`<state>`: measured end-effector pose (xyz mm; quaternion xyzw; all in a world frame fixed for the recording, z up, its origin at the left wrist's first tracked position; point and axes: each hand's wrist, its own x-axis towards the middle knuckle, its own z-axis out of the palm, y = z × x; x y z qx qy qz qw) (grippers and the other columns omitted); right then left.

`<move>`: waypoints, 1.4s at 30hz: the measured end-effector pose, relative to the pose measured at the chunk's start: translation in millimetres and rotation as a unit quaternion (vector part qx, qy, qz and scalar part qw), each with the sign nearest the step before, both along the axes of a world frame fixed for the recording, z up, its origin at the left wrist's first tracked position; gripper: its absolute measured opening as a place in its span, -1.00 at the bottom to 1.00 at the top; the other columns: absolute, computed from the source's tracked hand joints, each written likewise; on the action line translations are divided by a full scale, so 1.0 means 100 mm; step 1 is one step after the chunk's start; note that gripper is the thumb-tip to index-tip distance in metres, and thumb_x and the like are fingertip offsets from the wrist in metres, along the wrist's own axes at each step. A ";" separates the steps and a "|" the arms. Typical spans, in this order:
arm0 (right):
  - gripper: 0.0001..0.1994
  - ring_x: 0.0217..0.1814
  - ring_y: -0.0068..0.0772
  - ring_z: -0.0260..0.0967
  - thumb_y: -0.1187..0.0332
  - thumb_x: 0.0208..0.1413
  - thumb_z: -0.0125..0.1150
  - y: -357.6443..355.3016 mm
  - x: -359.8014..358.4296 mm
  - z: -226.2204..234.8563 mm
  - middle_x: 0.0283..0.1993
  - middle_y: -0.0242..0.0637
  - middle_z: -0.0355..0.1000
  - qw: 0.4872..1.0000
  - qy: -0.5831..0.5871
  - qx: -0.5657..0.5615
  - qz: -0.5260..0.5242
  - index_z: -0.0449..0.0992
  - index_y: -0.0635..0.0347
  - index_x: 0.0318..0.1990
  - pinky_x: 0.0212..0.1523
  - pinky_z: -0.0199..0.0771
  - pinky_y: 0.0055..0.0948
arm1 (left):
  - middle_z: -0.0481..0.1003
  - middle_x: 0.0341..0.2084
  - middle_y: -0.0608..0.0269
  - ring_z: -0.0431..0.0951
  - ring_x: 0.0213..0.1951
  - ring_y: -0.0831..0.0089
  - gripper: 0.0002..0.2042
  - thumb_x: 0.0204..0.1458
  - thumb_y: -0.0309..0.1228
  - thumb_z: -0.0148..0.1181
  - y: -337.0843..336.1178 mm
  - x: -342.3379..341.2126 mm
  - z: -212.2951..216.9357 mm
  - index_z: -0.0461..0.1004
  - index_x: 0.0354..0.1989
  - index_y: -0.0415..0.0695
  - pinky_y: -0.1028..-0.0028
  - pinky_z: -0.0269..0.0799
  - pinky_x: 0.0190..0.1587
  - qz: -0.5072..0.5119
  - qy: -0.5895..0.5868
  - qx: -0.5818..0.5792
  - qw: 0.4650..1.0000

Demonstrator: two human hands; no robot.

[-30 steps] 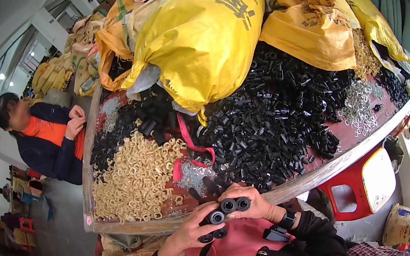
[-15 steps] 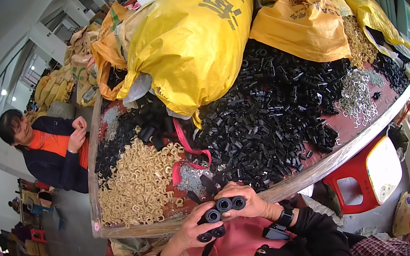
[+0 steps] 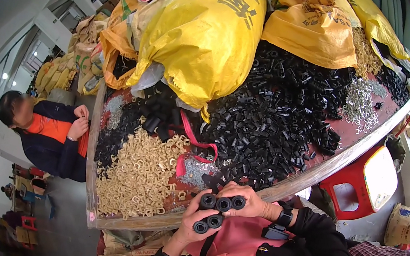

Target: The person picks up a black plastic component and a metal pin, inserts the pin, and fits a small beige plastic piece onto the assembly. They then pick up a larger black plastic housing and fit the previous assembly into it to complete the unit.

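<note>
Over the table's near edge, my two hands are close together, gripping short black cylindrical parts with round open ends. My left hand (image 3: 189, 228) is closed around a small group of them, with two black cylinders (image 3: 208, 224) below and another black cylinder (image 3: 208, 201) above. Fingers curled, my right hand (image 3: 251, 201) grips two more cylinders (image 3: 231, 203), side by side and touching the left hand's upper one. Just beyond my hands lie small grey metal pieces (image 3: 197, 172) and a pink-red strap (image 3: 191, 135). A heap of beige U-shaped pieces (image 3: 138, 176) spreads to the left.
A wooden rim (image 3: 308, 178) borders the red tabletop. Loose black parts (image 3: 269, 121) fill its middle, below a large yellow sack (image 3: 202, 38) and an orange sack (image 3: 312, 35). Silver hooks (image 3: 360, 102) lie far right. A red-white stool (image 3: 365, 182) stands right; another person (image 3: 52, 135) is left.
The left hand's cylinders have turned and come up against the right hand's, their open ends now facing up toward me. The whole view has shifted slightly.
</note>
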<state>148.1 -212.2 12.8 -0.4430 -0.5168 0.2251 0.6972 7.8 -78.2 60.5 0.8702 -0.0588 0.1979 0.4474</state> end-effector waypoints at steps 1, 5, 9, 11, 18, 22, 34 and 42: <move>-0.62 -0.18 -0.33 0.32 0.30 -0.24 0.33 0.01 -0.01 0.01 -0.23 -0.28 0.41 1.000 -0.002 -0.003 0.003 0.43 0.24 -0.22 -0.06 0.17 -0.34 | 0.16 0.00 -0.15 0.29 -0.02 0.02 -0.57 -0.48 -0.48 0.36 0.00 0.00 0.00 0.42 -0.29 -0.08 0.23 0.25 -0.01 0.003 -0.002 -0.003 1.000; -0.62 -0.18 -0.33 0.32 0.31 -0.24 0.33 0.04 -0.04 0.03 -0.24 -0.26 0.41 0.999 0.025 -0.020 -0.009 0.42 0.25 -0.22 -0.06 0.16 -0.34 | 0.16 0.00 -0.16 0.28 -0.01 0.01 -0.58 -0.47 -0.48 0.35 0.02 0.01 -0.03 0.42 -0.29 -0.10 0.23 0.24 -0.01 0.011 -0.007 -0.030 0.999; -0.61 -0.16 -0.33 0.31 0.31 -0.24 0.33 0.09 -0.04 0.01 -0.23 -0.26 0.41 0.998 0.021 -0.052 -0.010 0.42 0.26 -0.21 -0.04 0.15 -0.34 | 0.16 0.00 -0.17 0.27 0.00 0.00 -0.57 -0.46 -0.47 0.35 0.07 0.01 -0.09 0.41 -0.28 -0.12 0.22 0.22 0.00 0.018 -0.015 -0.045 0.999; -0.61 -0.13 -0.33 0.29 0.31 -0.23 0.32 0.12 -0.05 -0.02 -0.21 -0.26 0.40 0.998 0.032 -0.058 -0.007 0.41 0.27 -0.20 -0.03 0.14 -0.34 | 0.16 -0.01 -0.17 0.26 0.00 0.00 -0.57 -0.46 -0.47 0.35 0.09 0.02 -0.09 0.41 -0.28 -0.12 0.22 0.21 0.00 0.021 -0.016 -0.044 0.999; -0.58 -0.08 -0.33 0.23 0.26 -0.19 0.29 0.19 -0.06 -0.07 -0.14 -0.22 0.35 0.994 0.068 -0.090 0.007 0.38 0.28 -0.16 0.01 0.11 -0.35 | 0.16 -0.01 -0.12 0.24 0.02 -0.02 -0.56 -0.45 -0.49 0.35 0.17 0.06 -0.10 0.38 -0.26 -0.12 0.21 0.22 0.01 0.038 -0.001 -0.047 0.998; -0.49 -0.04 -0.32 0.19 0.21 -0.20 0.29 0.21 -0.04 -0.07 -0.09 -0.19 0.31 0.995 0.046 -0.091 0.018 0.33 0.29 -0.09 0.02 0.09 -0.35 | 0.18 -0.03 -0.16 0.24 0.02 -0.02 -0.54 -0.44 -0.45 0.36 0.18 0.07 -0.16 0.36 -0.25 -0.12 0.20 0.19 0.01 0.041 -0.015 -0.050 0.998; -0.15 0.06 -0.25 0.14 0.06 -0.38 0.39 0.16 -0.03 -0.04 0.04 -0.15 0.17 0.989 0.070 -0.124 0.037 0.12 0.28 0.09 0.11 0.06 -0.33 | 0.10 0.03 -0.16 0.19 0.06 0.05 -0.08 -0.39 -0.31 0.39 0.11 0.10 -0.44 -0.14 0.12 -0.25 0.23 0.12 0.07 0.061 0.006 -0.087 0.994; -0.11 0.04 -0.18 0.17 0.09 -0.48 0.44 0.13 -0.03 -0.09 0.00 -0.14 0.23 0.995 -0.019 -0.099 0.023 0.15 0.28 0.07 0.07 0.13 -0.29 | 0.15 0.00 -0.14 0.25 0.01 0.07 0.01 -0.41 -0.25 0.40 0.10 0.12 -0.37 -0.24 0.14 -0.31 0.24 0.14 0.06 0.024 -0.005 -0.049 0.999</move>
